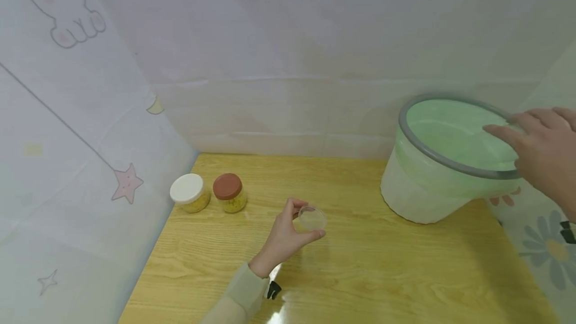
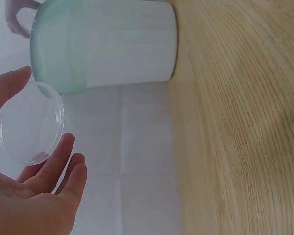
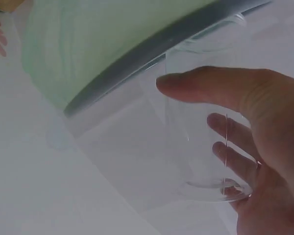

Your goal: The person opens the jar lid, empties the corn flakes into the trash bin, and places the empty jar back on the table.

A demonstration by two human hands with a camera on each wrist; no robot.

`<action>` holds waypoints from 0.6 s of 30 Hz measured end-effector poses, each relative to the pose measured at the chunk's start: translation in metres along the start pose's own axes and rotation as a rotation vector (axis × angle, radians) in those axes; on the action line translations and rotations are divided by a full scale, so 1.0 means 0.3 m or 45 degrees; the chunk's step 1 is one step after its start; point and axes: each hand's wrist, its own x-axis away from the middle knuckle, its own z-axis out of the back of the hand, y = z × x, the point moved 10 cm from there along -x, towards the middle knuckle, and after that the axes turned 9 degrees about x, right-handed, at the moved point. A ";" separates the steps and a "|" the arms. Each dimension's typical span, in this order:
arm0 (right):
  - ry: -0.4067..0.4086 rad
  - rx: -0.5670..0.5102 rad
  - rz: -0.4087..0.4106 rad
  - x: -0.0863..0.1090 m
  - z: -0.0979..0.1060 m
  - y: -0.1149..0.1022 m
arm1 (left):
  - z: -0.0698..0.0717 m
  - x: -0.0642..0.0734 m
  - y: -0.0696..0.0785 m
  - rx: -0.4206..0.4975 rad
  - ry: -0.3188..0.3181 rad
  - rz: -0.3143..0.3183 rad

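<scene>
My left hand [image 1: 288,234] pinches a clear round plastic piece [image 1: 312,219] with a thin rim above the middle of the table. In the left wrist view this clear piece [image 2: 32,122] sits between thumb and fingers; whether it is a lid or a cup's mouth I cannot tell. My right hand [image 1: 546,146] is raised at the right rim of the green and white bin [image 1: 418,194]. In the right wrist view its thumb and fingers curl round a clear cylindrical container [image 3: 193,142], beside the bin's grey rim [image 3: 137,61]. The head view does not show that container.
On the back left of the wooden table [image 1: 360,274] stand a white-lidded jar [image 1: 188,189] and a red-lidded jar [image 1: 228,187], both with yellow contents. A pale sheet [image 1: 288,54] hangs behind, and a printed sheet [image 1: 54,164] hangs at the left.
</scene>
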 end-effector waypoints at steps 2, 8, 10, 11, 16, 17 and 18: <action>0.030 0.004 0.020 0.007 0.001 -0.009 | 0.000 -0.001 -0.001 0.000 -0.003 -0.008; -0.026 -0.012 -0.036 -0.002 -0.008 -0.002 | 0.000 -0.006 -0.004 0.005 0.005 -0.013; -0.066 -0.001 -0.066 0.000 -0.017 -0.002 | -0.002 -0.005 -0.006 0.011 0.000 -0.010; -0.071 0.005 -0.074 0.002 -0.018 -0.003 | -0.002 -0.005 -0.007 0.013 -0.001 -0.009; 0.016 0.004 -0.107 0.009 -0.001 -0.011 | 0.001 -0.004 -0.005 0.004 -0.001 -0.017; 0.035 0.001 -0.114 0.010 0.003 -0.013 | 0.002 -0.004 -0.006 0.000 0.000 -0.018; 0.046 -0.005 -0.127 0.010 0.007 -0.013 | 0.002 -0.003 -0.005 -0.003 0.000 -0.018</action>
